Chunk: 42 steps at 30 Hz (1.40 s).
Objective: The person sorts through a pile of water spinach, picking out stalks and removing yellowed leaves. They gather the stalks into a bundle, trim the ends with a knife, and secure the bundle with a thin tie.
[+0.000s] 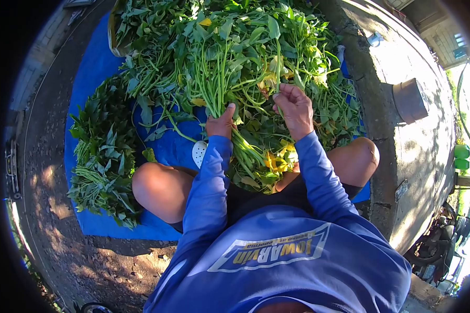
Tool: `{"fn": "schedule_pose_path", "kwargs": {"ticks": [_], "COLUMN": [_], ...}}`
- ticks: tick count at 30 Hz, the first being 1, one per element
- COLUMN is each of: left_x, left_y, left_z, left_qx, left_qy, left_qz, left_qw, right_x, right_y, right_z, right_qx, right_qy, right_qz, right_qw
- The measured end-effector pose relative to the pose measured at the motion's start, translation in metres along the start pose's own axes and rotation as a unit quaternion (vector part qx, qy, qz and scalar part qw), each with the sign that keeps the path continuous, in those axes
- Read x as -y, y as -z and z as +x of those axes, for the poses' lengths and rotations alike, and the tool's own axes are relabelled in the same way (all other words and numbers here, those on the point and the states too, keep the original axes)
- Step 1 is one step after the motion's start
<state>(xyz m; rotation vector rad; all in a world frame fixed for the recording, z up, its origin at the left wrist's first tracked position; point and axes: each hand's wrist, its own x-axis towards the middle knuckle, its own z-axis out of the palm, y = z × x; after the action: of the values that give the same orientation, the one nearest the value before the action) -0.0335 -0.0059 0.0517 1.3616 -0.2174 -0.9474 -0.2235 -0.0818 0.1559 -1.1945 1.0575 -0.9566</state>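
My left hand [221, 123] is closed round a bunch of leafy green stems [211, 83], their cut ends pointing down toward my lap. In my right hand [295, 108], thumb and fingers pinch a single leafy stem [278, 57] that stands upright with one leaf at its top. A large heap of the same greens [167, 36] spreads beyond both hands. Yellowed leaves [281, 156] lie between my legs, below the right hand. Near my left wrist a white perforated object [199, 153] is partly covered by my sleeve.
Bundled greens [107, 156] are stacked to the left on a blue tarp [162, 148]. A concrete ledge [397, 151] runs along the right, with a rusty can [410, 100] on it. Rough ground [109, 271] lies in front of the tarp's near edge.
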Motion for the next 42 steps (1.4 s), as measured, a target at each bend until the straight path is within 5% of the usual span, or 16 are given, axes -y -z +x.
{"fn": "schedule_pose_path", "kwargs": {"ticks": [5, 9, 12, 16, 17, 18, 21, 24, 27, 28, 33, 37, 42], "left_x": [-0.004, -0.022, -0.019, 0.017, 0.008, -0.008, -0.001, -0.004, -0.02, -0.029, -0.02, -0.024, -0.019], "left_y": [-0.005, -0.004, -0.007, -0.003, -0.005, -0.001, 0.002, 0.021, 0.019, 0.013, -0.004, -0.007, -0.007], "left_z": [-0.007, -0.017, -0.019, 0.006, 0.003, -0.004, 0.005, 0.024, 0.016, 0.013, 0.009, 0.008, 0.013], "left_qx": [0.0, 0.036, 0.064, 0.016, -0.011, -0.023, -0.054, -0.029, -0.017, -0.006, -0.008, 0.0, 0.004], "left_qy": [-0.009, 0.027, 0.015, 0.013, -0.048, -0.017, -0.062, -0.068, -0.047, -0.023, 0.005, 0.016, 0.04], "left_qz": [-0.006, 0.14, 0.121, -0.114, -0.096, -0.035, -0.041, 0.046, 0.019, 0.028, 0.04, 0.028, 0.036], "left_qw": [1.0, 0.989, 0.99, 0.993, 0.994, 0.999, 0.996, 0.996, 0.999, 0.999, 0.999, 0.999, 0.999], "right_x": [-0.019, -0.043, -0.045, -0.073, -0.068, -0.063, -0.076, -0.073, -0.094, -0.11, -0.141, -0.145, -0.125], "right_y": [-0.02, -0.038, -0.052, -0.06, -0.065, -0.069, -0.08, -0.049, 0.019, 0.072, 0.099, 0.125, 0.139], "right_z": [-0.011, -0.029, -0.039, -0.055, -0.068, -0.079, -0.085, -0.035, 0.068, 0.107, 0.15, 0.181, 0.165], "right_qx": [-0.021, 0.073, 0.133, 0.106, 0.113, 0.11, 0.079, 0.105, -0.192, -0.2, -0.3, -0.204, -0.163], "right_qy": [0.069, 0.081, 0.142, 0.202, 0.111, 0.054, 0.094, -0.052, -0.025, -0.051, 0.042, -0.062, -0.063], "right_qz": [-0.121, -0.298, -0.381, -0.29, -0.231, -0.205, -0.15, -0.029, -0.14, -0.357, -0.436, -0.454, -0.335], "right_qw": [0.99, 0.948, 0.904, 0.929, 0.96, 0.971, 0.981, 0.993, 0.971, 0.911, 0.847, 0.865, 0.926]}}
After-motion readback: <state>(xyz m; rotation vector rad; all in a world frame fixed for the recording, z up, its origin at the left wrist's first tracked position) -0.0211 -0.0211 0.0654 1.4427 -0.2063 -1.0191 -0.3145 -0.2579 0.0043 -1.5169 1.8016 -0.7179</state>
